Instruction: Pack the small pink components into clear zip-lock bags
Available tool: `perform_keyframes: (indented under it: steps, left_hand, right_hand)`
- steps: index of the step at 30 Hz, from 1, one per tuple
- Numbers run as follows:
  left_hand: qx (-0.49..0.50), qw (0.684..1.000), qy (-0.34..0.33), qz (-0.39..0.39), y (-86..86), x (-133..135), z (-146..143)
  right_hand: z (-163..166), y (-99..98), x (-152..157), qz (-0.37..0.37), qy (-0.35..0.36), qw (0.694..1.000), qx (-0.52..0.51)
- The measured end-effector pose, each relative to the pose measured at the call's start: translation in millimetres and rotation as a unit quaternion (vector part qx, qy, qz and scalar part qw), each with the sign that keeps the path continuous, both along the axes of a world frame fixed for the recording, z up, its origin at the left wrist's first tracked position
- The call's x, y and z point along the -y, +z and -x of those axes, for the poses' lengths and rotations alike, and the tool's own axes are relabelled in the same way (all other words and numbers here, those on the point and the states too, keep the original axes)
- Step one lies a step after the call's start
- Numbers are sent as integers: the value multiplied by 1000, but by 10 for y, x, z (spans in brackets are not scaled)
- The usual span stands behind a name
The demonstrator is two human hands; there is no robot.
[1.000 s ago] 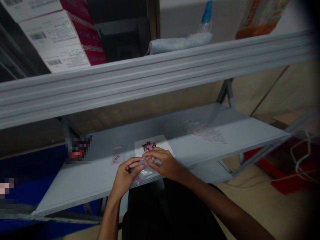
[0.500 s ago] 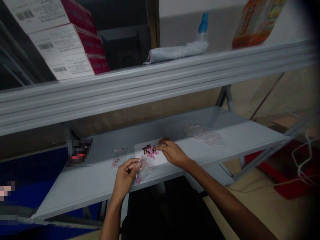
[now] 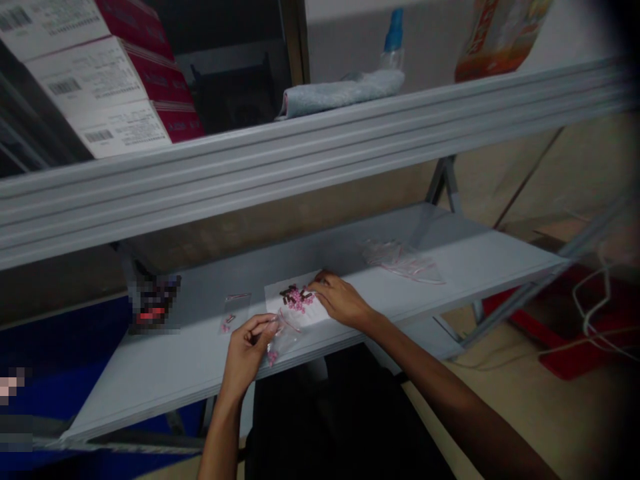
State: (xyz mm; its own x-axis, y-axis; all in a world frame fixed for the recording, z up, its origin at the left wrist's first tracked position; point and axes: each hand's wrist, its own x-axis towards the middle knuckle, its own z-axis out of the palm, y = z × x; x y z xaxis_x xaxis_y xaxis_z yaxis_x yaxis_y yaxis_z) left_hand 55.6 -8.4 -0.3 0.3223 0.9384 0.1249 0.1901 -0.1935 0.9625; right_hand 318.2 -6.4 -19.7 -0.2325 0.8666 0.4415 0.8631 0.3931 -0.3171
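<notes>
My left hand (image 3: 250, 343) pinches the top edge of a small clear zip bag (image 3: 286, 339), which hangs over the shelf's front with several pink pellets (image 3: 273, 358) in its lower corner. On a white sheet of paper (image 3: 314, 315) lies a loose pile of pink pellets (image 3: 299, 303) mixed with dark brown capsule-like pieces (image 3: 287, 293). My right hand (image 3: 343, 301) rests at the right edge of this pile, fingers bent and drawn together at the tips; anything between them is too small to make out. Left of the paper lies another clear zip bag (image 3: 236, 312) with a few pieces inside.
Clear plastic bags (image 3: 403, 260) lie to the right on the white lower shelf (image 3: 175, 363). Above runs a grey upper shelf (image 3: 240, 160) with stacked boxes (image 3: 125, 87), a folded cloth (image 3: 340, 95), a blue-topped bottle (image 3: 395, 40) and an orange pouch (image 3: 500, 40). A red bin (image 3: 565, 357) stands lower right.
The view has shifted slightly, so everything sits a little up and left. My right fingertips have drawn back slightly toward the pile's upper right edge. The left hand keeps its hold on the bag.
</notes>
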Motion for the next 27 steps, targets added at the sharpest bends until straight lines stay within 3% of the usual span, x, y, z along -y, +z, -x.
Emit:
perform_keyframes:
  steps: [18, 20, 24, 27]
  left_hand:
    - [0, 1000, -2, -3, 31, 45, -44]
    - [2, 1000, 4, 0, 36, 53, -38]
    - [-8, 1000, -13, 6, 32, 50, -27]
    - [-14, 999, -42, -11, 20, 43, -29]
  right_hand:
    - [1, -99, -54, -31, -3, 998, -60]
    - [36, -15, 16, -62, 23, 992, -108]
    - [218, 194, 260, -70, 156, 963, -206]
    - [389, 251, 396, -46, 171, 961, -212]
